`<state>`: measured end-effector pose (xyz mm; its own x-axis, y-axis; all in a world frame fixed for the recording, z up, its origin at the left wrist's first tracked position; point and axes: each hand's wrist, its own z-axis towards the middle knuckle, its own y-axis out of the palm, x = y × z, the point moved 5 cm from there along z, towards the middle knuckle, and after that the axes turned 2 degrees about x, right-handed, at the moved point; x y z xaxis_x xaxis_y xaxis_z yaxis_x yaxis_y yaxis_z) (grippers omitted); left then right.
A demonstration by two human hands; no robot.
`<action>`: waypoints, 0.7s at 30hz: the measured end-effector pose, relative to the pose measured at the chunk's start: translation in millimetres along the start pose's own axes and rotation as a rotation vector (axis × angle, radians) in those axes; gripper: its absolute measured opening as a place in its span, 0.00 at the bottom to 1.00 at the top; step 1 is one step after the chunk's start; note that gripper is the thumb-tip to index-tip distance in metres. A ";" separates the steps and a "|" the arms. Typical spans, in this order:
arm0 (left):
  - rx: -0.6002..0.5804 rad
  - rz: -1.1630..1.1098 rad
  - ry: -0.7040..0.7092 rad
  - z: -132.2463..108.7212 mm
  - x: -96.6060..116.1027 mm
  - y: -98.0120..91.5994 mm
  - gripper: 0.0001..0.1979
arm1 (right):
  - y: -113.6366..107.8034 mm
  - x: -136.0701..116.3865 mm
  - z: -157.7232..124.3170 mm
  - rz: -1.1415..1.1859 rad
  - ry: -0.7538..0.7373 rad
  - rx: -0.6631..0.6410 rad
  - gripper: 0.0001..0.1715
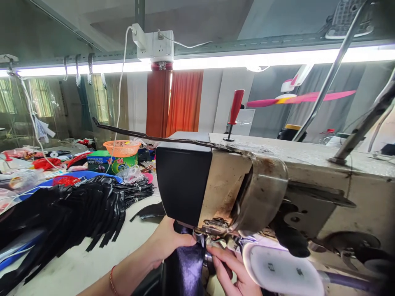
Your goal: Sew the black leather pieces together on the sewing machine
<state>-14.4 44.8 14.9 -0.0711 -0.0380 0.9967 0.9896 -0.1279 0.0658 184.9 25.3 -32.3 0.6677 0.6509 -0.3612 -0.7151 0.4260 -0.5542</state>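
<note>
A sewing machine (228, 181) with a black end cover fills the centre and right. Under its head lies a shiny black piece of material (188, 267), lit by a lamp. My left hand (168, 242) grips this piece, thumb on top close to the presser area, other fingers partly hidden behind it. On the other side of the needle area, my right hand (228, 265) has its fingertips together at the edge by the metal parts; what lies between them is too small to make out.
Stacked black strips (92, 205) cover the left of the table, beside a blue tray (89, 174). An orange basket (121, 149) sits on a green box (101, 162). A white lamp (282, 267) is right of my right hand; a red screwdriver (237, 107) stands on the machine.
</note>
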 end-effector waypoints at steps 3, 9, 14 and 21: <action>-0.028 -0.037 -0.011 1.9 -2.0 1.6 0.27 | -0.4 -0.5 0.5 -0.021 -0.021 -0.015 0.14; 0.017 -0.103 0.021 -1.7 -1.4 5.4 0.20 | 3.5 3.9 -2.8 -0.052 -0.038 -0.029 0.15; 0.092 -0.083 -0.007 -5.9 -5.1 4.8 0.22 | 7.4 7.8 -4.8 -0.046 0.001 -0.066 0.15; 0.259 0.132 0.115 -6.7 -4.8 -2.0 0.21 | 9.7 9.1 -6.7 0.057 0.104 -0.111 0.17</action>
<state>-16.9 38.6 9.7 0.0608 -0.1513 0.9866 0.9892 0.1414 -0.0393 185.5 31.2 -45.9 0.6489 0.6008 -0.4670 -0.7290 0.3148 -0.6079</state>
